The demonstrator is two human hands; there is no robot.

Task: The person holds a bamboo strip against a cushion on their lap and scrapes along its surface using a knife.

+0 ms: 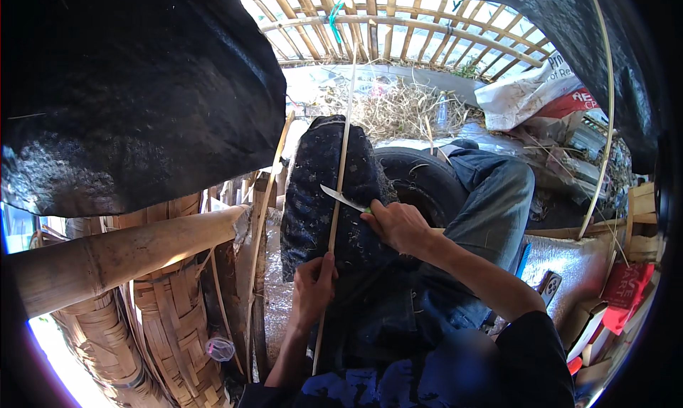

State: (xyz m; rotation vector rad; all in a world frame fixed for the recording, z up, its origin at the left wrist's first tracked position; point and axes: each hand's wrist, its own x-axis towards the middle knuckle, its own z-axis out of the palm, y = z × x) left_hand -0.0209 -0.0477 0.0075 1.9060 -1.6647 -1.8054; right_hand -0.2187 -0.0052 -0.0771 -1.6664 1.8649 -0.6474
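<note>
A long, thin, pale bamboo strip [346, 141] runs lengthwise over a dark, speckled cloth [307, 194] that covers what looks like my left leg. My left hand [311, 287] is closed round the strip's nearer part, and the strip's tail hangs below it toward my lap. In my right hand [400, 226] is a knife [340, 197] with a light metal blade and a bit of green at the handle. The blade lies across the strip, pointing left; whether it cuts into it I cannot tell. Most of the handle is hidden by my fingers.
A black tyre [420, 184] lies beyond my right hand, beside my jeans-clad leg [491, 194]. A thick bamboo pole [128, 255] and woven bamboo panels [160, 322] stand at left. Black sheeting [142, 102] hangs overhead. Shavings [384, 106] heap up before a slatted bamboo fence [405, 24].
</note>
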